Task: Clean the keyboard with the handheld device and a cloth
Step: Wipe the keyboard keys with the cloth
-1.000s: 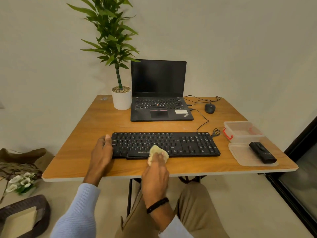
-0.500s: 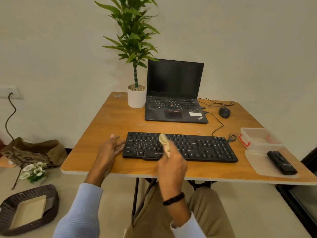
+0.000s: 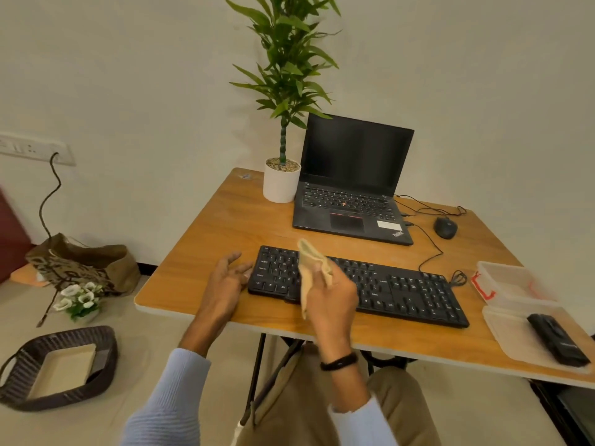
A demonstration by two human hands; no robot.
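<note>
Cloth is getting pinched in the right hand, dangling just over the left half of the keyboard, while the left hand is sitting loose-fingered beside its left end and the handheld device is lying on a lid far right.

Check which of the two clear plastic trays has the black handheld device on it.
The flat, shallow tray nearer the camera carries the device; the deeper box with red clips behind it does not.

Pale blue ribbed sleeves; black band on right wrist; khaki trousers.
</note>
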